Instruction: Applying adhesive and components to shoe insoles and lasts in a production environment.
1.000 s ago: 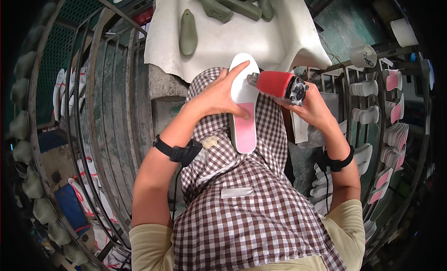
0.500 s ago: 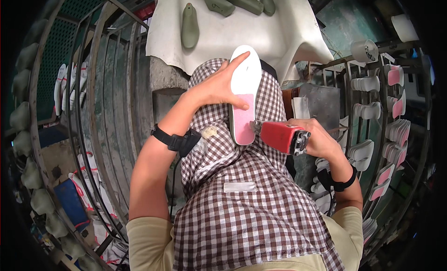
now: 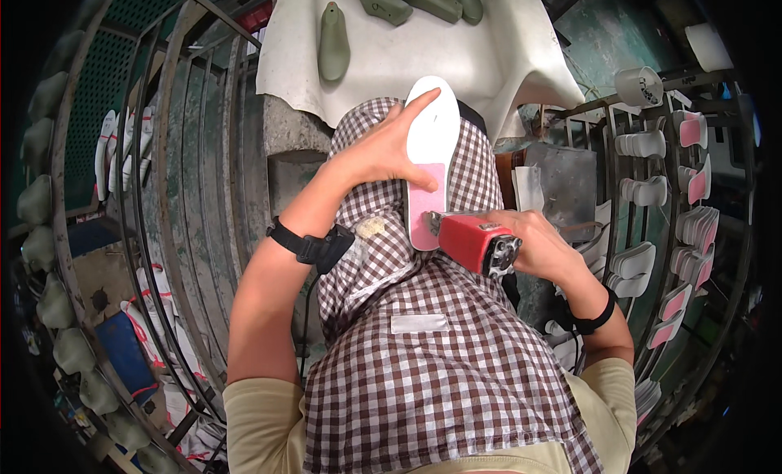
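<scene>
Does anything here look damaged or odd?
Yes: a yellowish patch on the checked cloth, between the left wristband and the insole under the left hand. It breaks the pattern; whether it's a stain, hole or stuck scrap, I can't tell.

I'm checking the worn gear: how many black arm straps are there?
2: one black strap around the left forearm, another strap around the right forearm. No more show on the arms.
</scene>
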### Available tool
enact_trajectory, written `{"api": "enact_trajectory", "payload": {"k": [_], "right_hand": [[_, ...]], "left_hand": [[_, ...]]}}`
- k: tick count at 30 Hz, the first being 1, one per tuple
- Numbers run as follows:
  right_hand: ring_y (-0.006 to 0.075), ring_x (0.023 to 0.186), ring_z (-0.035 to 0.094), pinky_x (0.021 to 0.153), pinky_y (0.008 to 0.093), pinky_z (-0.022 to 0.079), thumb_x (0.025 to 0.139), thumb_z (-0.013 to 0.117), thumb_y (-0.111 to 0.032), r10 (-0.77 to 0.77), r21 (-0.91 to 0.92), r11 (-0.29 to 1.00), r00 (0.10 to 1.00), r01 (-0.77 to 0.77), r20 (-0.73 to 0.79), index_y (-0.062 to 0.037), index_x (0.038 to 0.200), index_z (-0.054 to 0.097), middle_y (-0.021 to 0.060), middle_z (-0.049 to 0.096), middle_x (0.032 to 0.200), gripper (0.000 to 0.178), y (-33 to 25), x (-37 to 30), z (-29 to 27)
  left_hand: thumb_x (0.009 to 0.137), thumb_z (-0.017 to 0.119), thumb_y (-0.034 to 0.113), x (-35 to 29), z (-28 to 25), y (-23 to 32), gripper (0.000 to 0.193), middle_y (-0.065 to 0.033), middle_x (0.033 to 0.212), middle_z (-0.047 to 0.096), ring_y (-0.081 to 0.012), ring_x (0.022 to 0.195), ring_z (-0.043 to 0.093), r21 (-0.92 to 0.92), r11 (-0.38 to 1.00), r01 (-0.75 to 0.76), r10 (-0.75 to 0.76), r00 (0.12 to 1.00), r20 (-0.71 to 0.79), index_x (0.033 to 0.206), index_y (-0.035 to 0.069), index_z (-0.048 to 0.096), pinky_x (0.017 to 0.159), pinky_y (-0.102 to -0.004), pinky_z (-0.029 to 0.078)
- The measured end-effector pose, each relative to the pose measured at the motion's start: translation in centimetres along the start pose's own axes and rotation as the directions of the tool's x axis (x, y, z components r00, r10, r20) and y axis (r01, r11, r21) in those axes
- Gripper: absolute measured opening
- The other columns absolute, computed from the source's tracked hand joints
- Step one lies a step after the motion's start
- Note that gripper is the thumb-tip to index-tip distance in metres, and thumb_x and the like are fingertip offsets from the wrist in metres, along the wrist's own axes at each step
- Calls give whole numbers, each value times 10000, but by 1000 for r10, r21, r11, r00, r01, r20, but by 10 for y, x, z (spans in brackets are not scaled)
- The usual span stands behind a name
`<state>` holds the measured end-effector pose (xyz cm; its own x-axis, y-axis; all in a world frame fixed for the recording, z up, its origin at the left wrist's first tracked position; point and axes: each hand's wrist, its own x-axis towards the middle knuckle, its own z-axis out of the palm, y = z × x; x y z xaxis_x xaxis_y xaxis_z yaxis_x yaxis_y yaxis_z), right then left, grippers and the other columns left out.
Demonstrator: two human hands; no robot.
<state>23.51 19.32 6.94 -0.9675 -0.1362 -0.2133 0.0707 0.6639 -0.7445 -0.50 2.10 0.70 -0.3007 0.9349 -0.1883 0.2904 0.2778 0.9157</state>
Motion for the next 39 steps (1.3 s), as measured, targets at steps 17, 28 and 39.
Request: {"api": "enact_trajectory", "payload": {"k": [17, 28, 39], "right_hand": [[382, 1270, 526, 1046, 524, 421, 848, 613, -74, 463, -232, 196, 299, -953, -835, -147, 1587, 240, 164, 490, 1437, 830, 358, -130, 42], [402, 1106, 644, 918, 512, 584, 893, 675, -531, -232, 922, -387, 967, 3, -100, 17, 1424, 431, 246, 563, 1339, 801, -150, 122, -5], [172, 977, 650, 913, 344, 535, 846, 752, -239, -596, 229, 108, 248, 967, -764, 2, 1218, 584, 79, 651, 1089, 475, -473, 221, -67]], "left_hand": [[919, 613, -48, -12, 33, -6, 648, -81, 1479, 492, -144, 1268, 525, -754, 514, -409, -190, 803, -565, 1519, 124, 441, 1085, -288, 420], [1019, 576, 245, -146, -80, 175, 820, -34, 1621, 269, -190, 1396, 399, -20, 351, -936, 364, 156, -918, 1618, 309, 20, 1173, -389, 319], [950, 550, 28, -255, -47, 111, 792, -185, 1532, 364, -330, 1324, 501, 134, 642, -754, 225, 19, -974, 1599, 128, 106, 1069, -439, 430]]}}
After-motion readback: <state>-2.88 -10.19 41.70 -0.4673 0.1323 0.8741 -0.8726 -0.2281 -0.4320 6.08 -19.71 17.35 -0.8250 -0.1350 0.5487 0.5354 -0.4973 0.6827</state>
